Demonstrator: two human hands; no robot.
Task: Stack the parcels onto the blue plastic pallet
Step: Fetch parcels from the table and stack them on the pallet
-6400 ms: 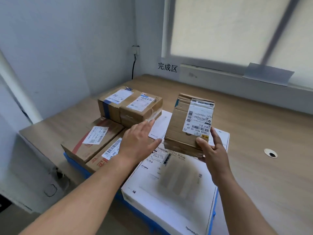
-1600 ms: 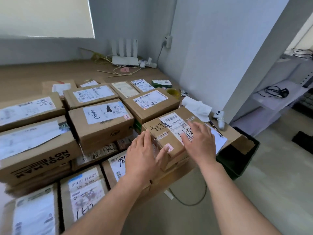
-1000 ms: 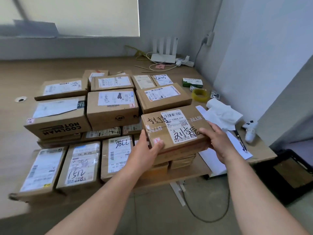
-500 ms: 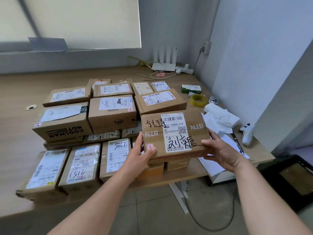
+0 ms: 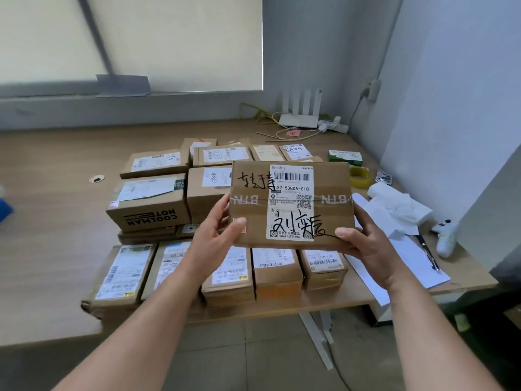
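Worktop (image 5: 56,221) is crowded with boxes (image 5: 152,204). One parcel (image 5: 290,204) is gripped at opposite ends by left hand (image 5: 214,238) and right hand (image 5: 363,244), kept level, presumably for carrying.

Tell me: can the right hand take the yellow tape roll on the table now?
Probably not yet: the right hand grips the held parcel together with the left hand. The yellow tape roll lies uncovered beyond it, so only the grip hinders.
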